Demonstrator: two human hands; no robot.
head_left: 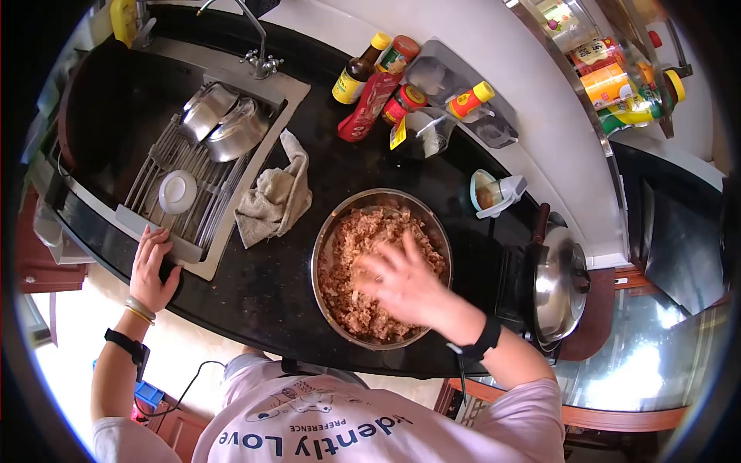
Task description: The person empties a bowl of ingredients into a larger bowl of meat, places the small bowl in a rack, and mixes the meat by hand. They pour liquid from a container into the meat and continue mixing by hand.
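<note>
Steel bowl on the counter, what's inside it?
The bowl holds a crumbly reddish-brown mixture, with bare steel wall showing around parts of its edge. The right hand, fingers spread, hides some of the mixture, and the mixture covers the bowl's bottom.

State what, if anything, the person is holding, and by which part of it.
Nothing appears to be held: the right hand is spread open over the minced mixture, and the left hand rests beside the sink rim.
</note>
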